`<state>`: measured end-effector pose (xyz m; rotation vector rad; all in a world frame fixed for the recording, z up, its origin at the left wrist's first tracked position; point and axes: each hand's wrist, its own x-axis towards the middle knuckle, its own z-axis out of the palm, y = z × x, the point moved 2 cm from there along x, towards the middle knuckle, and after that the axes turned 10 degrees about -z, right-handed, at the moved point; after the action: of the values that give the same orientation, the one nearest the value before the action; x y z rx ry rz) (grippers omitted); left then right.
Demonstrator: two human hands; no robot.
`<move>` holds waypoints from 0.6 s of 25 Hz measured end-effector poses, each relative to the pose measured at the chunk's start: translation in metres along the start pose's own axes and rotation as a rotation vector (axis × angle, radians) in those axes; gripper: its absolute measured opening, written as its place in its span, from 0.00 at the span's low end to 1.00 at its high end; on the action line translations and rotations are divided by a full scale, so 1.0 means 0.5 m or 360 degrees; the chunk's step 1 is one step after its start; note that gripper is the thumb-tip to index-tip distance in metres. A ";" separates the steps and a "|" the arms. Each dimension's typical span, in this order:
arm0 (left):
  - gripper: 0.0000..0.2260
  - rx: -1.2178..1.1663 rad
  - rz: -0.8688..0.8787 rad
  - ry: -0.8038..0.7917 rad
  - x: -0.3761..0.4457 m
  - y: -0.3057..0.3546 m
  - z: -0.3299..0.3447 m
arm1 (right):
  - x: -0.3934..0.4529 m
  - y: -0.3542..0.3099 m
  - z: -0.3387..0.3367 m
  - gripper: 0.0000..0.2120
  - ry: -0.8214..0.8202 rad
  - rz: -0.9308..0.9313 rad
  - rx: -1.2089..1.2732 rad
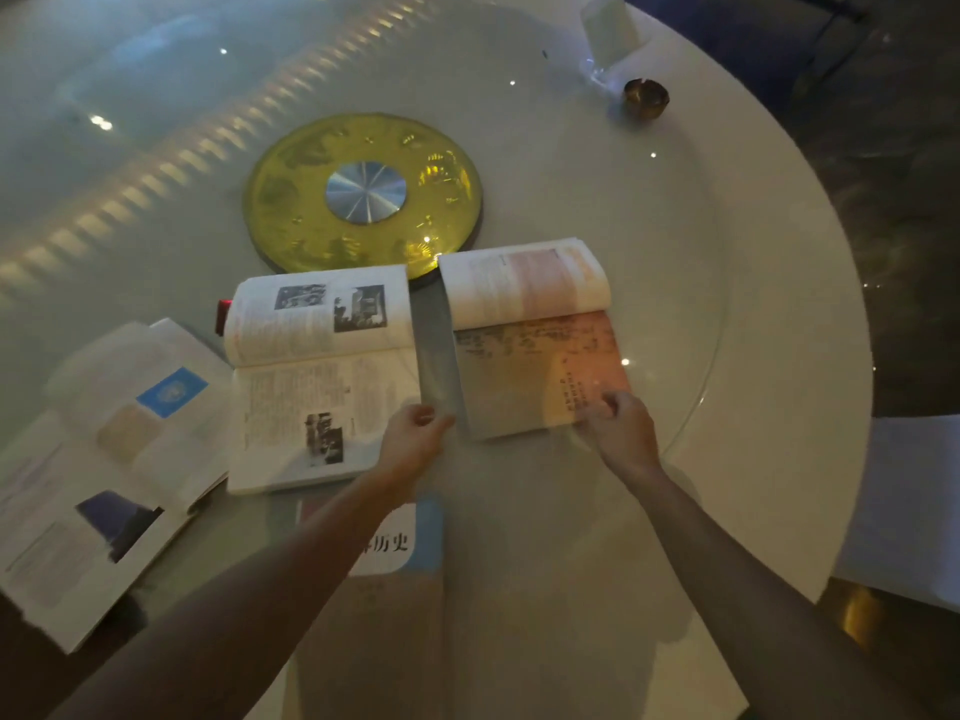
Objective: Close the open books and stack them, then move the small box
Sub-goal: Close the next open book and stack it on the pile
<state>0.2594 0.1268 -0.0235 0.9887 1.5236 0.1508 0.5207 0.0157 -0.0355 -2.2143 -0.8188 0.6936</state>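
Note:
Three open books lie on the round table. The right book (530, 330) has an orange-tinted near page; my right hand (618, 428) pinches that page's near right corner. My left hand (415, 433) is loosely curled between this book and the middle open book (322, 376), touching neither clearly. A third open book (104, 459) with a blue emblem lies at the left, overhanging the table edge. A closed book (400, 543) with a blue and white cover lies under my left forearm. A small red object (223, 314) peeks out behind the middle book.
A yellow disc (363, 194) with a silver hub sits in the middle of the glass turntable (156, 96). A small dark bowl (645, 98) and a pale upright holder (608, 28) stand at the far right. The table's rim (810, 283) curves along the right.

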 end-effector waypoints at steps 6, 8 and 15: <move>0.14 -0.0090 -0.0168 0.0024 0.077 0.060 0.106 | 0.113 0.046 -0.034 0.30 0.0027 0.0208 -0.0168; 0.12 -0.0100 -0.0204 0.0007 0.077 0.060 0.121 | 0.115 0.055 -0.037 0.32 0.0045 0.0270 -0.0194; 0.16 0.0207 -0.0208 0.0164 0.054 -0.008 0.124 | 0.024 0.090 -0.054 0.09 -0.0047 0.0398 -0.0110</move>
<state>0.3141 0.1143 -0.0611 0.9925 1.7050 0.0096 0.5624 -0.0127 -0.0544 -2.3995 -0.5922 0.8290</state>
